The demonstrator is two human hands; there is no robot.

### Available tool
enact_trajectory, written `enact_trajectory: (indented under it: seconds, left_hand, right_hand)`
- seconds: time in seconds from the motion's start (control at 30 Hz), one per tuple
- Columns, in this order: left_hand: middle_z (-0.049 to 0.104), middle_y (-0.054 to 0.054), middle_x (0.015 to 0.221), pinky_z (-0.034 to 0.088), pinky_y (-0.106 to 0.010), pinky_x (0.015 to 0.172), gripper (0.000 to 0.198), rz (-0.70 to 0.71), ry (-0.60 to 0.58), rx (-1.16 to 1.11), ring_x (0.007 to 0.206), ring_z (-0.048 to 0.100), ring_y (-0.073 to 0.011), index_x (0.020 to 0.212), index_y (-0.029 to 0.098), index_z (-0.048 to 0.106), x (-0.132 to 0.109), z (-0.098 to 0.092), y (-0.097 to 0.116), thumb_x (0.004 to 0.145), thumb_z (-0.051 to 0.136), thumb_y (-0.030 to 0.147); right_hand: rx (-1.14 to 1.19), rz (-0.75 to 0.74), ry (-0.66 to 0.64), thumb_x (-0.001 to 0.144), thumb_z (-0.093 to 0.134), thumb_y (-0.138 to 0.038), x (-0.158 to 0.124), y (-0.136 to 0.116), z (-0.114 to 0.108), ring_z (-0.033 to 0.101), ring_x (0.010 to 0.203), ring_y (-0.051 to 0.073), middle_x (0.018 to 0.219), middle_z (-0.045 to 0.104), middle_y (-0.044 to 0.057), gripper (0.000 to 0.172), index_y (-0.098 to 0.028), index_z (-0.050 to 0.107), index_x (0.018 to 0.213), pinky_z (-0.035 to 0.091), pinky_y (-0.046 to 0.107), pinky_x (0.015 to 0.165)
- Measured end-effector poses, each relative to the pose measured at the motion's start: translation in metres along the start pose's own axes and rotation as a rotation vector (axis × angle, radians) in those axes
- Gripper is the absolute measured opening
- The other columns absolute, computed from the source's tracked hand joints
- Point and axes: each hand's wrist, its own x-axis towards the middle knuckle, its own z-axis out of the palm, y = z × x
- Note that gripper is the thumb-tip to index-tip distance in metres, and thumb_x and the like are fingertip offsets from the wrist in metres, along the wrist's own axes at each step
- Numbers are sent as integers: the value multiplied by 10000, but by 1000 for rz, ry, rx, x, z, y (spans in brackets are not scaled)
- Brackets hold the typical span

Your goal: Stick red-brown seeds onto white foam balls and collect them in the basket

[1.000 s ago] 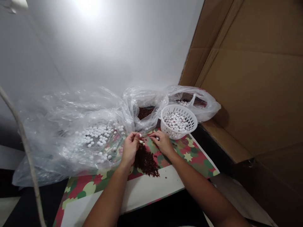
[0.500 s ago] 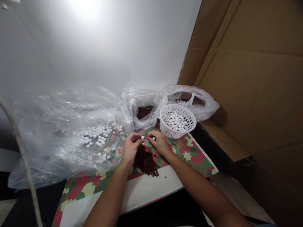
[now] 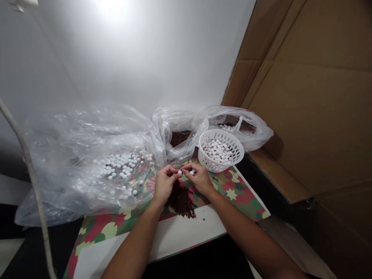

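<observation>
My left hand (image 3: 165,186) pinches a small white ball (image 3: 180,172) between thumb and fingertips. My right hand (image 3: 201,180) has its fingertips pressed together right beside that ball; a tiny dark piece may be between them, too small to make out. A second white ball (image 3: 192,172) shows in the curl of the right fingers. Just below both hands, a heap of small dark red pieces (image 3: 183,203) lies on the patterned sheet (image 3: 232,193). Behind the right hand stands a white slotted plastic basket (image 3: 213,166) holding many white balls, some with red marks.
At left, a large clear plastic bag (image 3: 66,170) spreads out with loose white balls (image 3: 124,166) in it. An open bag (image 3: 165,135) of dark red pieces and another bag (image 3: 263,133) with white balls stand behind. Cardboard (image 3: 305,97) rises at right; a thin pole (image 3: 31,174) crosses the left.
The view has shifted slightly, so the scene sits a little further right. My fingertips have come closer together around the ball. Both hands keep their pinch.
</observation>
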Motion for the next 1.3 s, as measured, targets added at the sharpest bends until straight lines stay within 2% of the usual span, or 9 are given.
enact_trajectory:
  seconds: [0.47,0.6,0.7,0.83,0.9,0.97,1.07,1.13,1.3]
  left_hand:
    - [596,-1,650,368,-176,581,273,-4,41,-14,608,502,-81,650,119,561,0,1,1,579,770,281]
    - [606,-4,686,390,-181,599,307,-23,-10,-34,643,540,-93,700,128,547,3,-2,3,583,774,298]
    - [583,15,647,338,-158,515,357,-89,-88,-63,559,501,-65,713,138,502,4,-4,6,583,777,324]
    - [558,31,664,170,-160,398,319,-157,-181,-126,417,307,-9,792,152,482,1,-8,16,693,690,372]
    - [565,23,757,222,-154,417,275,-139,-203,-221,467,356,-11,842,158,477,-1,-11,22,696,674,281]
    - [556,16,819,309,-150,480,277,-132,-205,-310,564,439,-27,857,158,467,-2,-14,27,662,662,184]
    - [555,8,849,352,-156,527,265,-147,-169,-337,592,449,-28,849,149,465,-2,-16,27,659,648,174]
    - [558,8,841,334,-155,501,271,-141,-144,-310,542,406,-14,863,144,472,0,-15,25,689,657,238]
    - [588,13,742,214,-140,409,353,-101,-90,-226,483,382,-31,917,178,444,3,-13,17,731,654,394]
  right_hand:
    - [117,-5,-81,834,581,-350,-2,-1,1,590,819,124,890,661,35,224,-163,687,898,439,217,761]
    - [297,52,-135,775,646,-405,0,0,1,584,821,125,941,636,37,393,-180,618,1096,448,213,731]
    - [241,-29,-174,756,667,-408,3,1,2,559,839,125,908,616,36,344,-171,652,1004,432,214,758]
    - [284,143,-94,799,598,-458,5,10,5,461,573,77,655,539,-16,317,-148,578,860,366,178,552]
    - [303,253,-57,834,542,-462,7,17,6,359,461,62,553,457,-51,309,-154,537,851,296,173,472]
    - [202,232,-50,824,569,-391,9,22,6,393,492,63,578,491,-42,245,-146,557,816,324,177,510]
    - [-47,43,-79,778,636,-249,11,26,9,515,704,85,769,605,2,104,-148,648,796,389,195,689]
    - [-172,-49,-131,796,621,-209,10,25,13,529,787,98,845,611,17,89,-173,687,845,388,207,749]
    - [-362,-120,-227,821,575,-159,9,23,22,504,769,106,840,560,45,104,-148,675,848,378,207,709]
